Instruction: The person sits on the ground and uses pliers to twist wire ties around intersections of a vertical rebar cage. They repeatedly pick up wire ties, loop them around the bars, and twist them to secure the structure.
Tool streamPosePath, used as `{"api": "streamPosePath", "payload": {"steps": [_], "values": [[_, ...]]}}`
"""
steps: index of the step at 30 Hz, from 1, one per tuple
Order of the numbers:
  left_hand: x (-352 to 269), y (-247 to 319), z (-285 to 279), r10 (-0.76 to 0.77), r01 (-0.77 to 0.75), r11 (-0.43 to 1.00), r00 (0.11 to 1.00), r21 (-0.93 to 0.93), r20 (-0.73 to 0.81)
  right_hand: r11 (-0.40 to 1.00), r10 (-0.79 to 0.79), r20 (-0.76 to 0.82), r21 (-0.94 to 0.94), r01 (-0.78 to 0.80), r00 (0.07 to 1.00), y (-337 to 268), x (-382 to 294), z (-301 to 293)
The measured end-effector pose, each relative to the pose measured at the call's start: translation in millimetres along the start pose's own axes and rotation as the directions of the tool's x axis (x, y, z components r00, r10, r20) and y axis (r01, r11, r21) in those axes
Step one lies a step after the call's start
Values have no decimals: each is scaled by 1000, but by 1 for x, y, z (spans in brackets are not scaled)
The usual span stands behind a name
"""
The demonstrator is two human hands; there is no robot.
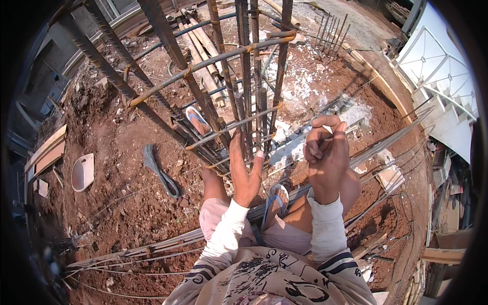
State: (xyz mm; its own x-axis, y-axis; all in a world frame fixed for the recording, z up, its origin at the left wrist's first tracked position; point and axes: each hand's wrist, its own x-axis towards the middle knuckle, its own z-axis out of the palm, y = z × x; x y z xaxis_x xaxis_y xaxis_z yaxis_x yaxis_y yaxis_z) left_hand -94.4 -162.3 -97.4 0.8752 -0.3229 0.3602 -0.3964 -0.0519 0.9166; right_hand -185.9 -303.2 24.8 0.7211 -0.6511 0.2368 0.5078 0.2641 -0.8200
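In front of me stands a cage of ribbed steel reinforcing bars (167,38), crossed by thinner bent stirrups (213,58). My left hand (246,173) is at the cage's near side, thumb apart from the fingers, its fingertips close to a lower stirrup (234,127). I see nothing held in it, and whether it touches the steel is unclear. My right hand (328,158) is raised to the right of the cage, over my bent knee. Its fingers are curled; anything thin between them is too small to make out.
A bundle of tie wire (162,171) and a pale scoop-shaped container (82,173) lie on red soil to the left. Long thin bars (385,143) run beneath me. Bamboo poles (200,49) lie behind the cage. Several upright bars (332,36) protrude at the back right.
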Motion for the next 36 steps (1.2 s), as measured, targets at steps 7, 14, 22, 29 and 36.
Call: {"api": "streamPosePath", "payload": {"steps": [7,14,22,29,36], "values": [[39,-12,21,35,-29,998,995,57,-98,997,71,-118,41,-67,990,32,-12,-44],[54,-9,42,249,-139,937,910,322,-332,980,199,-71,1,-200,977,29,-18,-28],[60,-11,36,220,-167,966,932,196,-288,973,204,-14,-109,-205,979,39,-19,-26],[59,-17,33,-7,19,999,969,47,-248,964,236,-11,-119,-236,972,52,-14,-28],[56,-11,37,-86,28,972,967,-233,-241,969,217,-13,-121,-217,976,52,-18,-28]]}}
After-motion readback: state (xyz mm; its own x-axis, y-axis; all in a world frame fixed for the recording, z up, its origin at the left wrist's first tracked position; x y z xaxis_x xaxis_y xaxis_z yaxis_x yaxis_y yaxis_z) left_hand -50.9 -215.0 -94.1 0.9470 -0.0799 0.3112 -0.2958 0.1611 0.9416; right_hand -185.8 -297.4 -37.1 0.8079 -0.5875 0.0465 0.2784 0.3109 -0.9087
